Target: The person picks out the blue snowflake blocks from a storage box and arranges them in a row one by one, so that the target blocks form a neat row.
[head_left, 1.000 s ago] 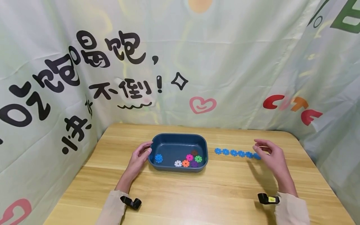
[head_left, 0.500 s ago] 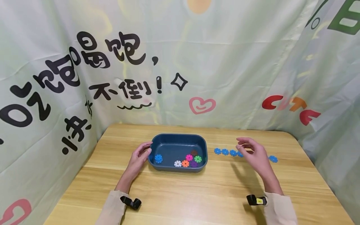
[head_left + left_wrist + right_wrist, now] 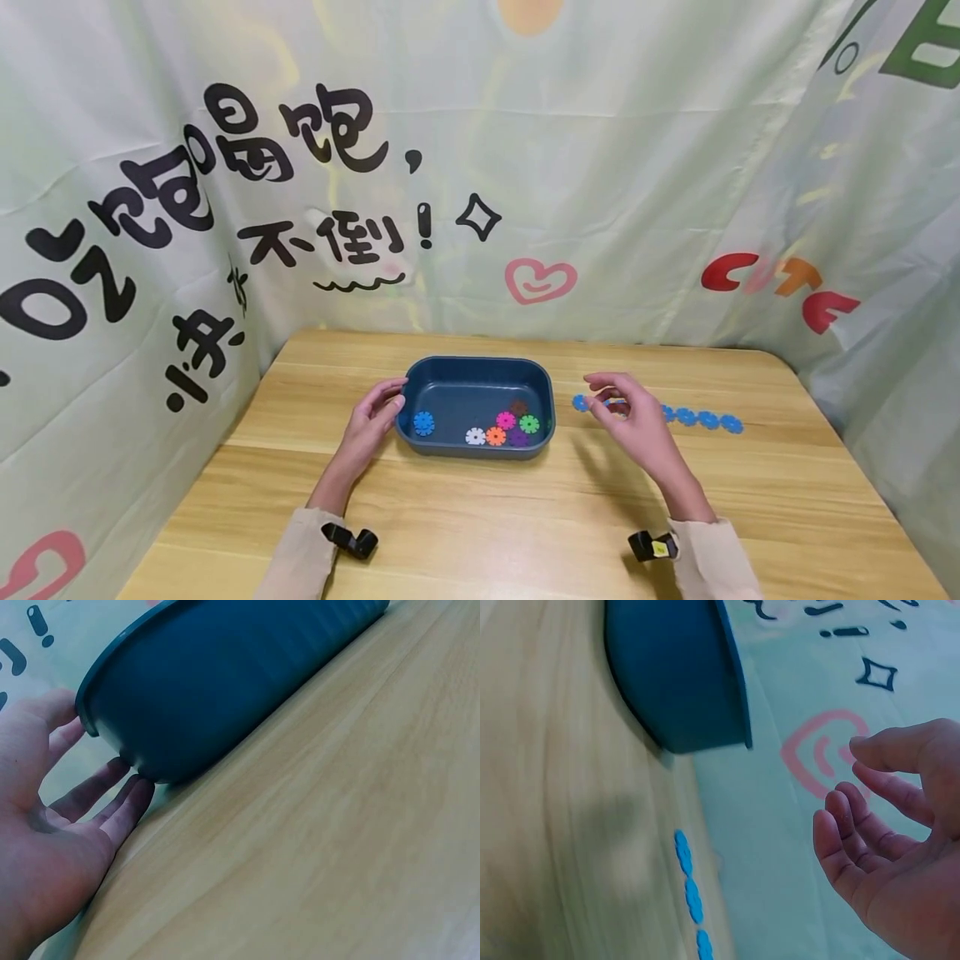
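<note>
My left hand (image 3: pixel 375 414) rests its fingertips against the left end of a dark blue plastic tray (image 3: pixel 465 451); in the left wrist view, extended fingers touch the tray's outer wall. My right hand (image 3: pixel 630 417) hovers, loosely curled and holding nothing, above a row of blue snowflake-shaped building discs (image 3: pixel 708 420) right of the tray. It hides the middle of that row in the head view. Inside the tray, blue discs (image 3: pixel 423 423) lie overlapping at the left. A white disc (image 3: pixel 476 436), an orange disc (image 3: pixel 495 436) and several in other colours lie at the right.
The tray and row of discs are on a light wooden table (image 3: pixel 480 517). A printed fabric curtain (image 3: pixel 637 208) hangs behind it and along both sides. The tray's right wall stands a short way from the row's left end.
My right hand has moved left along the row, from its right end to near its left end, uncovering the right-hand blue discs. My left hand and the tray have stayed put.
</note>
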Tool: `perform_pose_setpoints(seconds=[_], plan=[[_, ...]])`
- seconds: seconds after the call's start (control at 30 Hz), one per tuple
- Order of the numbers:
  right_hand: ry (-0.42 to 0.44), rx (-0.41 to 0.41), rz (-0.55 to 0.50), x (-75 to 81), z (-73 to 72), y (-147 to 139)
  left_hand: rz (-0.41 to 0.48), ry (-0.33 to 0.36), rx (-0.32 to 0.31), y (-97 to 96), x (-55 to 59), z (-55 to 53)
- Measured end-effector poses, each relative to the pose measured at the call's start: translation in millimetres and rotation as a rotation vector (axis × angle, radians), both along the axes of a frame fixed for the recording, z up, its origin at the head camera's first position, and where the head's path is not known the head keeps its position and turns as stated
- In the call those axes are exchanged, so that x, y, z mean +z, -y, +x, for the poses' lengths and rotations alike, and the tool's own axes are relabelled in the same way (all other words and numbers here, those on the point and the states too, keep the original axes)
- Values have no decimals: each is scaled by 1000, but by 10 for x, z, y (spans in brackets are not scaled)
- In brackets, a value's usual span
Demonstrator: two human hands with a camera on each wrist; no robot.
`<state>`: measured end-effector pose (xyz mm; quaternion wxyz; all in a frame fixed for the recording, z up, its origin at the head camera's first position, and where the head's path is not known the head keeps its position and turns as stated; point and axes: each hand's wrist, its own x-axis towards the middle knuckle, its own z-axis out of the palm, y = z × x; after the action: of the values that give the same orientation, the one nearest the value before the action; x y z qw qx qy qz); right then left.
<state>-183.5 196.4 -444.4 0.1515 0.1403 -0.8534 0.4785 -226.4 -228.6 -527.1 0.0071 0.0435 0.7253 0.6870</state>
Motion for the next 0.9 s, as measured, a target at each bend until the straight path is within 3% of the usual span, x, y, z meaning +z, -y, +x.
perform_pose_setpoints(seconds=[0.37, 0.9], plan=[[-15, 92, -28, -79, -13, 269, 0, -10, 1, -20, 12, -11], [-4, 241, 34, -76, -97, 809, 25, -3, -10, -14, -8, -11]])
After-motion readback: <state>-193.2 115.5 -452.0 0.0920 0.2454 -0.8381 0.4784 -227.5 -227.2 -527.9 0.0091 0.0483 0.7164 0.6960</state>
